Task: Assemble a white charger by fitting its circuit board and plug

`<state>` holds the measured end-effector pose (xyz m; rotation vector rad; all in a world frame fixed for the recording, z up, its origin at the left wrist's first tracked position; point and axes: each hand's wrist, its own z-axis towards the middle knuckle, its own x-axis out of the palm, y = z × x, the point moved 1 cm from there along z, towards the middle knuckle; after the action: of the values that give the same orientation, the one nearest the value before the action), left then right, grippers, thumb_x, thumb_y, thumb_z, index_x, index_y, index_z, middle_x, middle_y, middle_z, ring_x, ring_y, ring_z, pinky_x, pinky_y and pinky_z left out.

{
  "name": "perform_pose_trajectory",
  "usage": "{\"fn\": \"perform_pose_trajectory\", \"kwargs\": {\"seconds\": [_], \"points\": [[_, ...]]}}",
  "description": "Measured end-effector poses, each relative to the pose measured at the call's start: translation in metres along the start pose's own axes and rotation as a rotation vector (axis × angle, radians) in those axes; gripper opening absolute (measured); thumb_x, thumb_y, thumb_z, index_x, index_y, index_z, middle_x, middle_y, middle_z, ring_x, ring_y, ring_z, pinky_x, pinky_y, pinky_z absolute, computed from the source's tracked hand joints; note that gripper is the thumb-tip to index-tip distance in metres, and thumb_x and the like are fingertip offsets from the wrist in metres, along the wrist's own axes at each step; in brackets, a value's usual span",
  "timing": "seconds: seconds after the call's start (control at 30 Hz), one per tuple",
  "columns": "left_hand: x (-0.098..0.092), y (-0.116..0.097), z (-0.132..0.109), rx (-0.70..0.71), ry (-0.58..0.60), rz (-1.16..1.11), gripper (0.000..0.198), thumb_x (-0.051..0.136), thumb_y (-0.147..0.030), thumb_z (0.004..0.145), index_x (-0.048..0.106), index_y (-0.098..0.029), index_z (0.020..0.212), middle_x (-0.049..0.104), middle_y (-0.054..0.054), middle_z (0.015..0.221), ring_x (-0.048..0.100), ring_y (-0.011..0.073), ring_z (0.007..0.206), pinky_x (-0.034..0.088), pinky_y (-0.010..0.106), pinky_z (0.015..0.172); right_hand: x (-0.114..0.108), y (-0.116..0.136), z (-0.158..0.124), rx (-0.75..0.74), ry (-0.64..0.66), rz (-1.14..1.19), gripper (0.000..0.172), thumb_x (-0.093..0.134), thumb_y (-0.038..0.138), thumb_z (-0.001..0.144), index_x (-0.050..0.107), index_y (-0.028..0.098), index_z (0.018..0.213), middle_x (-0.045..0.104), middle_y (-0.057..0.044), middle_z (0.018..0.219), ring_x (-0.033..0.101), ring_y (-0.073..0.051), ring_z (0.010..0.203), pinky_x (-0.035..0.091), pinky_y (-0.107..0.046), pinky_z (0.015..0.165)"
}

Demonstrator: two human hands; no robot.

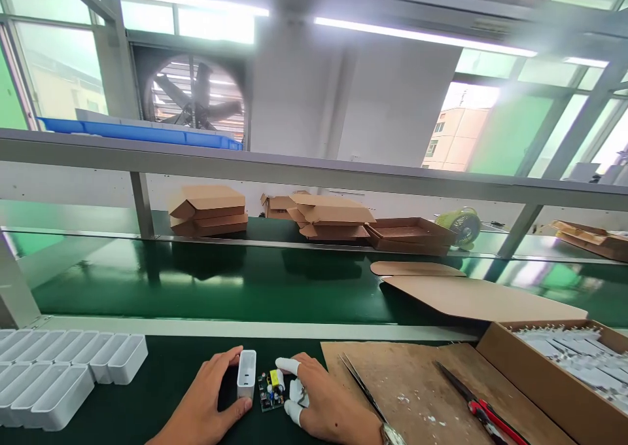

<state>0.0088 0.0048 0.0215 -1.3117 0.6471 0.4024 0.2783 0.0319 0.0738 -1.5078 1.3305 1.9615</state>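
My left hand (209, 396) is curled around a small white rectangular casing (246, 373) that stands on the green mat, thumb and fingers touching its sides. My right hand (318, 402), with white cots on its fingertips, pinches a small circuit board (271, 389) with a yellow part, lying right next to the casing. Both hands are at the bottom centre of the view.
Rows of white casings (53, 373) lie at the left. A brown board (417, 386) at the right carries tweezers (360, 386) and red-handled cutters (478, 406). A cardboard box (564, 366) of parts stands far right. A green conveyor belt (220, 281) runs beyond, cardboard boxes (209, 209) behind it.
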Motion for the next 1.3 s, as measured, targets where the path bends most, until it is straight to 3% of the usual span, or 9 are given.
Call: {"fn": "perform_pose_trajectory", "kwargs": {"seconds": [0.13, 0.27, 0.37, 0.47, 0.53, 0.63, 0.83, 1.13, 1.3], "points": [[0.001, 0.001, 0.0, 0.012, -0.014, -0.038, 0.076, 0.072, -0.043, 0.089, 0.047, -0.021, 0.158, 0.063, 0.013, 0.149, 0.059, 0.0336, 0.135, 0.048, 0.047, 0.118, 0.007, 0.004, 0.004, -0.01, -0.085, 0.044, 0.07, 0.063, 0.008, 0.075, 0.058, 0.015, 0.145, 0.068, -0.012, 0.12, 0.069, -0.021, 0.093, 0.058, -0.03, 0.082], [0.006, 0.01, 0.001, 0.029, -0.036, -0.071, 0.085, 0.075, -0.041, 0.087, 0.04, -0.02, 0.162, 0.062, 0.014, 0.152, 0.057, 0.0354, 0.137, 0.046, 0.051, 0.119, 0.008, 0.017, 0.002, -0.041, -0.182, 0.032, 0.071, 0.061, 0.007, 0.076, 0.056, 0.016, 0.146, 0.066, -0.014, 0.127, 0.069, -0.024, 0.107, 0.06, -0.031, 0.087], [0.011, 0.02, 0.001, 0.07, -0.028, -0.068, 0.082, 0.073, -0.033, 0.09, 0.038, -0.025, 0.163, 0.062, 0.011, 0.153, 0.057, 0.0338, 0.138, 0.047, 0.053, 0.119, -0.003, 0.031, -0.007, -0.18, -0.405, -0.115, 0.064, 0.06, 0.01, 0.08, 0.057, 0.018, 0.144, 0.07, -0.013, 0.126, 0.071, -0.026, 0.108, 0.062, -0.035, 0.092], [0.014, 0.024, -0.002, 0.198, -0.083, -0.043, 0.084, 0.073, -0.022, 0.09, 0.033, -0.035, 0.162, 0.061, 0.007, 0.154, 0.061, 0.0307, 0.136, 0.052, 0.051, 0.116, -0.012, 0.042, -0.016, -0.391, -0.695, -0.236, 0.054, 0.055, 0.013, 0.086, 0.057, 0.015, 0.139, 0.073, -0.013, 0.12, 0.071, -0.026, 0.107, 0.063, -0.036, 0.094], [0.014, 0.022, -0.004, 0.326, -0.149, -0.005, 0.086, 0.071, -0.016, 0.09, 0.03, -0.038, 0.162, 0.061, 0.006, 0.153, 0.063, 0.029, 0.134, 0.054, 0.047, 0.114, -0.009, 0.041, -0.017, -0.492, -0.77, -0.275, 0.052, 0.052, 0.011, 0.086, 0.056, 0.012, 0.138, 0.073, -0.015, 0.119, 0.07, -0.026, 0.111, 0.062, -0.036, 0.095], [0.012, 0.016, -0.006, 0.452, -0.218, 0.064, 0.084, 0.069, -0.014, 0.092, 0.028, -0.034, 0.162, 0.064, 0.008, 0.148, 0.063, 0.0288, 0.132, 0.055, 0.045, 0.112, 0.008, 0.03, -0.011, -0.561, -0.74, -0.316, 0.054, 0.049, 0.009, 0.084, 0.056, 0.01, 0.138, 0.074, -0.015, 0.119, 0.069, -0.028, 0.115, 0.062, -0.038, 0.098], [0.006, 0.01, -0.006, 0.505, -0.273, 0.195, 0.076, 0.071, -0.016, 0.093, 0.035, -0.028, 0.158, 0.066, 0.011, 0.144, 0.063, 0.0302, 0.131, 0.057, 0.044, 0.11, 0.042, 0.005, -0.001, -0.618, -0.78, -0.321, 0.055, 0.042, 0.012, 0.091, 0.053, 0.01, 0.145, 0.074, -0.015, 0.123, 0.066, -0.03, 0.119, 0.06, -0.042, 0.102], [0.005, 0.013, -0.008, 0.55, -0.292, 0.322, 0.07, 0.069, -0.013, 0.092, 0.043, -0.021, 0.156, 0.066, 0.015, 0.14, 0.063, 0.0324, 0.129, 0.059, 0.046, 0.109, 0.046, 0.014, 0.001, -0.58, -0.868, -0.349, 0.047, 0.042, 0.008, 0.099, 0.057, 0.012, 0.143, 0.077, -0.013, 0.114, 0.071, -0.027, 0.112, 0.061, -0.039, 0.102], [0.004, 0.01, -0.011, 0.569, -0.278, 0.335, 0.066, 0.067, -0.016, 0.095, 0.045, -0.02, 0.156, 0.066, 0.016, 0.139, 0.063, 0.0321, 0.129, 0.059, 0.045, 0.109, 0.048, 0.016, 0.002, -0.58, -0.879, -0.347, 0.037, 0.042, 0.019, 0.106, 0.064, 0.013, 0.134, 0.078, -0.012, 0.111, 0.072, -0.025, 0.11, 0.062, -0.036, 0.1]]}}
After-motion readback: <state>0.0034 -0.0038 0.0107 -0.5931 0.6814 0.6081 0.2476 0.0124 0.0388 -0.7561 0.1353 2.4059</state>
